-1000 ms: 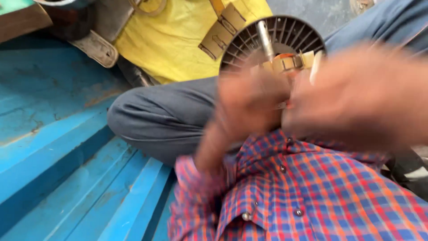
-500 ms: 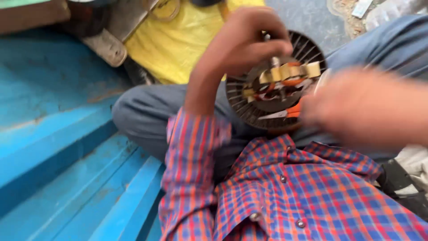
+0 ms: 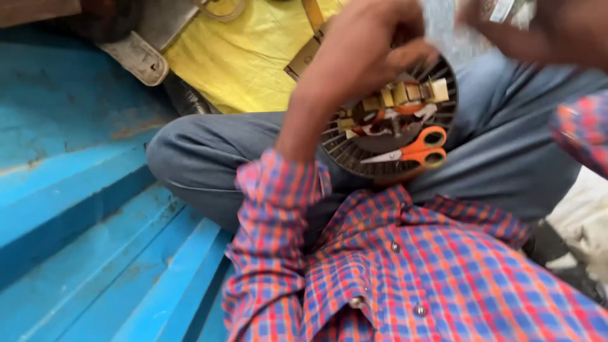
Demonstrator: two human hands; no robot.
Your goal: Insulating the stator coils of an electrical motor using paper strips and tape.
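Observation:
A round black motor part with slotted rim, tan blocks and orange wires rests in my lap on grey trousers. My left hand reaches out of a red and blue checked sleeve and curls over the part's top edge, gripping it. Orange-handled scissors lie on the part's lower face, blades pointing left. My right hand is raised at the upper right, blurred, above the part and apart from it. Whether it holds anything cannot be made out.
A yellow sheet lies beyond my knee, with a tan strap and a pale worn piece beside it. Blue ribbed painted metal fills the left side. My checked shirt covers the lower right.
My left hand moved from in front of my chest up onto the motor part's top. My right hand lifted away to the upper right, uncovering the scissors.

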